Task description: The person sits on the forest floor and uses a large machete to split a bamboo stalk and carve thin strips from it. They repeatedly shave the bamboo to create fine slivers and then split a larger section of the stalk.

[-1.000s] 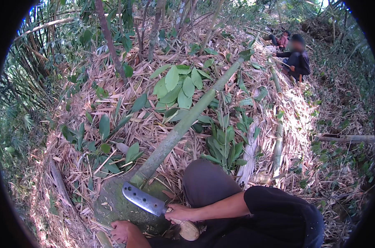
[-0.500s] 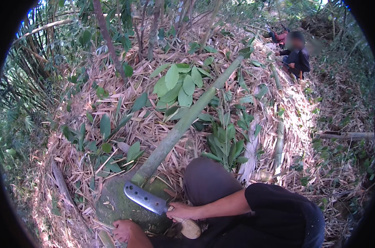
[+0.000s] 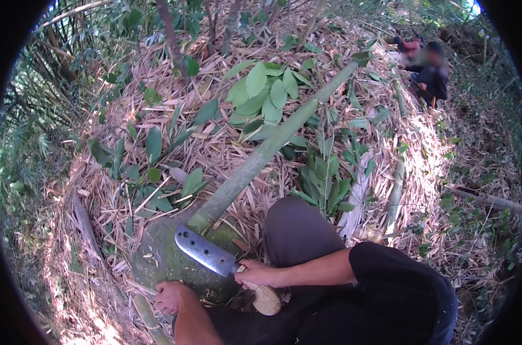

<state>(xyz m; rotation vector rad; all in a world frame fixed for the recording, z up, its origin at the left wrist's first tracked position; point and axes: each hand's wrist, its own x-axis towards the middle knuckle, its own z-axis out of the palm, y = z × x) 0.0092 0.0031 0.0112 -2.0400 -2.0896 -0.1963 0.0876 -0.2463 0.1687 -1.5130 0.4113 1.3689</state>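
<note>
Head view, outdoor slope covered in dry bamboo leaf litter [image 3: 215, 155].

I see the right hand [image 3: 260, 275] wrapped in a full fist around the pale wooden handle [image 3: 267, 299] of a chopping knife [image 3: 206, 252]. The knife's long axis runs from lower right to upper left: handle butt toward the person's lap, broad grey blade pointing up-left, its squared tip just beside the base of a green bamboo pole [image 3: 272, 146]. The blade lies over a mossy rounded stump or stone [image 3: 157, 259]; I cannot tell whether the edge touches it.

The bamboo pole's long axis runs the other diagonal, from its thick end near the blade tip up to the right, tapering among broad green leaves [image 3: 261, 92].

The left hand [image 3: 170, 296] rests low on the edge of the mossy surface, fingers curled downward; I cannot tell whether it grips anything. A thinner bamboo piece [image 3: 149, 319] lies just beside it.

Hidden or unclear: the person's bent knee [image 3: 301, 230] covers the ground to the right of the pole base. The lens rim cuts off the dark sleeve [image 3: 399, 287] and the left forearm. A second person [image 3: 428, 72] crouches far upslope, too small to read their hands.
</note>
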